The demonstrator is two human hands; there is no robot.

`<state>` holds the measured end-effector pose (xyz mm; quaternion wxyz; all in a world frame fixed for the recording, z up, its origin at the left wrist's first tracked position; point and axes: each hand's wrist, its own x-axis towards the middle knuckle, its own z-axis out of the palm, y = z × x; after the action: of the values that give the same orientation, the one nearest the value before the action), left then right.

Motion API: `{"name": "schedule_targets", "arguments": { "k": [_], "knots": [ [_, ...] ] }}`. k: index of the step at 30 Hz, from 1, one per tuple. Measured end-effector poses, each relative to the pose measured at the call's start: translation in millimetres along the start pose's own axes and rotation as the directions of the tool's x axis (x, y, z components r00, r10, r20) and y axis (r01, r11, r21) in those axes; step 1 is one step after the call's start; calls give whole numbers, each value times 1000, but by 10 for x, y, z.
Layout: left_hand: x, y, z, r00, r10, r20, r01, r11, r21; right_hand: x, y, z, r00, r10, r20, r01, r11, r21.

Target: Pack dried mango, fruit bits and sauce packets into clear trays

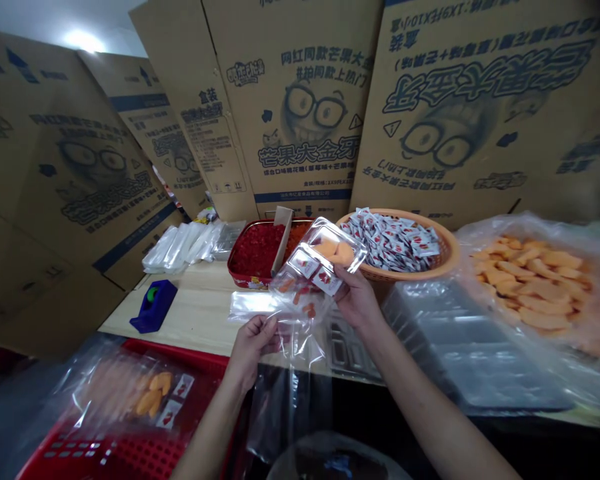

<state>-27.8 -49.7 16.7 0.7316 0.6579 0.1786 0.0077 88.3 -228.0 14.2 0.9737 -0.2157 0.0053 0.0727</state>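
Note:
In my right hand [359, 299] is a clear plastic tray [325, 257], tilted up, its compartments holding orange pieces, small white sachets and red bits. The fingers close on its right edge. My left hand [253, 347] pinches a clear plastic bag [297, 340], which hangs down below the tray. The tray's lower end lies at or behind the bag's film; I cannot tell whether it is inside. Behind the tray stands a red tin [253, 250] of red bits, split by a cardboard divider. Under my hands lie more clear trays [350, 347].
An orange basket [450, 253] of sachets and a plastic bag of orange pieces [535, 280] stand on the right, near stacked trays [475, 353]. Leftward are clear bags [180, 247], a blue tape dispenser [153, 307] and a red crate [115, 453] with packed trays. Cardboard boxes [300, 100] wall the back.

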Motion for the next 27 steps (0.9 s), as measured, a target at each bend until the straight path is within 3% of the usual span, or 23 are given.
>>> {"name": "schedule_targets", "arguments": {
  "k": [4,10,18,25,27],
  "knots": [
    [25,53,32,1000,14,22,-15,999,44,-15,1,15,997,65,41,-64,997,-47],
    [119,80,-59,990,104,-90,-105,994,-9,-44,-54,44,994,83,73,-75,992,-100],
    [66,179,-19,998,18,60,-14,997,-70,-86,27,58,974,192,123,-162,963,-217],
    [269,246,43,997,60,-47,-69,969,-236,-220,160,127,954,293,69,-265,926,-268],
    [255,261,48,999,41,1,-39,971,-234,-228,184,114,943,331,43,-309,915,-261]
  ]
}}
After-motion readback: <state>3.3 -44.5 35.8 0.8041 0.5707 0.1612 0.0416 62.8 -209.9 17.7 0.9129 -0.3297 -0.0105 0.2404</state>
